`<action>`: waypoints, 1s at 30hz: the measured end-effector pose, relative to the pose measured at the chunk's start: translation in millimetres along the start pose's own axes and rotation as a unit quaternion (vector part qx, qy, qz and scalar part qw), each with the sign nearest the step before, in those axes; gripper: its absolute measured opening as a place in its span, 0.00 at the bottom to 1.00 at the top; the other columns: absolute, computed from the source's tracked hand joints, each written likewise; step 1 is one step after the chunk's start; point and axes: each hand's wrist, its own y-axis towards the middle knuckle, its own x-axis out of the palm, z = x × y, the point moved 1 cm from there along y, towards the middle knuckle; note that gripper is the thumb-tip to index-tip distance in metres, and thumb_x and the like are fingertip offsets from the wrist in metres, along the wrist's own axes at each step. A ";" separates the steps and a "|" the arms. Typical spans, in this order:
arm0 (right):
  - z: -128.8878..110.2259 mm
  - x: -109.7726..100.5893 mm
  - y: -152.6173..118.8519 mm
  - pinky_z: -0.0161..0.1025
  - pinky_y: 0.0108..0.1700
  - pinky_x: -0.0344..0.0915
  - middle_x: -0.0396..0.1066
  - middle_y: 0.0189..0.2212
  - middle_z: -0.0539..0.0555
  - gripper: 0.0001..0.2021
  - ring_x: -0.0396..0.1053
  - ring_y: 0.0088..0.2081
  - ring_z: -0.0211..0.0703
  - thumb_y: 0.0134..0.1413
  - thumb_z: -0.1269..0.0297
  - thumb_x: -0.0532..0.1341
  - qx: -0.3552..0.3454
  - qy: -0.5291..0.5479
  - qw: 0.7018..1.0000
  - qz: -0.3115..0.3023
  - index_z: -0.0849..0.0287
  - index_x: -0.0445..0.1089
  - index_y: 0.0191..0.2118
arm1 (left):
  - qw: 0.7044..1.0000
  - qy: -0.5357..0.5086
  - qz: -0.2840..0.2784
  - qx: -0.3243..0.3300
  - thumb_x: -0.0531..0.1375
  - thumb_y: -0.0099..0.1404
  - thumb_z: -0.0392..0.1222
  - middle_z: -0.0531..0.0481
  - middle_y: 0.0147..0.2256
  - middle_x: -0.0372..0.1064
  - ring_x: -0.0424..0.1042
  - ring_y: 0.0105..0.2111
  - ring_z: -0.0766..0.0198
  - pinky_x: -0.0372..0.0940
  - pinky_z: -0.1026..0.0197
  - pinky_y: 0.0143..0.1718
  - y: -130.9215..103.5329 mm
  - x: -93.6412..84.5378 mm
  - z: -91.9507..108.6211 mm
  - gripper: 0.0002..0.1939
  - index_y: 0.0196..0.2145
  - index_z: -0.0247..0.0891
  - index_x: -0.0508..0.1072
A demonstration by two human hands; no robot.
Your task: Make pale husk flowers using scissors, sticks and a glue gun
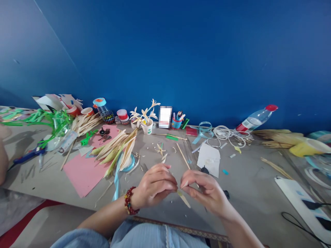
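Note:
My left hand (158, 184), with a red bead bracelet at the wrist, is closed near the table's front edge, its thumb and fingertips pinched on the upper end of a pale husk strip (184, 199). The strip hangs down to the right, greenish at its top. Just to the right, my right hand (205, 189) has thumb and index finger pressed together on something small and pale that I cannot make out. The fingertips of both hands are close to each other. Beyond them lie a small husk flower (160, 149) and a thin stick (183, 156).
Husks (113, 148) and pink paper (85, 174) lie left. A cup of husk flowers (147, 128) stands by the wall. White paper (209, 160), a coiled white cable (224, 133), a tilted bottle (256, 120) and a power strip (301, 206) are right. Another person's arm (3, 155) shows far left.

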 end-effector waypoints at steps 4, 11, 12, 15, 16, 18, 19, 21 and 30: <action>-2.1 0.5 -0.3 0.36 0.35 0.65 0.72 0.28 0.53 0.08 0.70 0.31 0.42 0.61 0.64 0.61 0.002 -0.005 1.000 -0.009 0.58 0.73 0.30 | 1.000 0.002 0.002 -0.002 0.56 0.69 0.35 0.47 0.35 0.76 0.73 0.36 0.63 0.66 0.50 0.54 -0.1 0.0 1.1 0.05 0.37 0.37 0.73; 0.2 0.6 -1.5 0.36 0.37 0.64 0.72 0.29 0.53 0.07 0.70 0.33 0.41 0.61 0.67 0.61 0.004 0.002 1.000 -0.024 0.58 0.72 0.31 | 1.000 -0.009 -0.002 0.000 0.57 0.68 0.33 0.46 0.35 0.76 0.73 0.37 0.63 0.65 0.49 0.54 -0.7 0.4 1.0 0.04 0.38 0.36 0.73; 0.9 0.8 -1.7 0.36 0.37 0.64 0.72 0.30 0.53 0.07 0.70 0.33 0.41 0.61 0.67 0.61 0.004 0.003 1.000 -0.025 0.58 0.72 0.31 | 1.000 -0.011 -0.004 0.000 0.57 0.67 0.33 0.46 0.35 0.76 0.73 0.37 0.63 0.65 0.49 0.54 -0.9 0.3 0.7 0.04 0.38 0.36 0.73; 2.5 1.4 -2.1 0.35 0.36 0.63 0.71 0.29 0.52 0.07 0.69 0.32 0.41 0.62 0.67 0.60 0.003 0.000 1.000 -0.028 0.58 0.72 0.31 | 1.000 -0.017 -0.012 -0.001 0.58 0.67 0.32 0.46 0.36 0.76 0.73 0.37 0.63 0.64 0.49 0.55 -1.0 0.0 0.0 0.05 0.39 0.36 0.73; 2.9 1.5 -2.1 0.35 0.36 0.63 0.71 0.29 0.52 0.07 0.69 0.32 0.41 0.62 0.67 0.60 0.002 -0.001 1.000 -0.029 0.57 0.71 0.31 | 1.000 -0.018 -0.015 -0.001 0.58 0.66 0.31 0.46 0.36 0.76 0.73 0.37 0.63 0.64 0.48 0.55 -0.8 -0.2 -0.1 0.05 0.39 0.36 0.73; 3.2 1.6 -1.9 0.35 0.36 0.63 0.71 0.29 0.52 0.07 0.69 0.32 0.41 0.62 0.67 0.60 0.004 -0.006 1.000 -0.029 0.57 0.71 0.31 | 1.000 -0.021 -0.018 -0.001 0.57 0.66 0.31 0.45 0.36 0.76 0.73 0.37 0.63 0.64 0.48 0.54 -0.2 -0.6 0.0 0.05 0.39 0.36 0.72; 3.1 1.6 -1.8 0.35 0.36 0.63 0.71 0.29 0.52 0.07 0.69 0.32 0.40 0.61 0.67 0.61 0.006 -0.008 1.000 -0.028 0.57 0.71 0.31 | 1.000 -0.022 -0.018 -0.001 0.57 0.66 0.31 0.45 0.35 0.76 0.73 0.37 0.63 0.64 0.48 0.54 0.2 -0.9 0.1 0.05 0.39 0.36 0.73; 2.8 1.4 -1.4 0.35 0.36 0.63 0.71 0.29 0.51 0.06 0.69 0.31 0.40 0.61 0.68 0.61 0.007 -0.010 1.000 -0.025 0.57 0.71 0.31 | 1.000 -0.026 -0.017 -0.002 0.57 0.66 0.31 0.45 0.35 0.76 0.73 0.36 0.63 0.65 0.49 0.54 1.2 -1.3 0.7 0.05 0.39 0.36 0.73; 3.0 6.8 1.0 0.35 0.37 0.64 0.72 0.30 0.51 0.05 0.70 0.32 0.41 0.58 0.73 0.60 0.001 0.008 1.000 -0.002 0.56 0.72 0.34 | 0.996 -0.075 0.035 -0.029 0.58 0.66 0.31 0.45 0.33 0.76 0.72 0.35 0.62 0.67 0.49 0.50 4.2 -1.8 3.2 0.05 0.37 0.36 0.73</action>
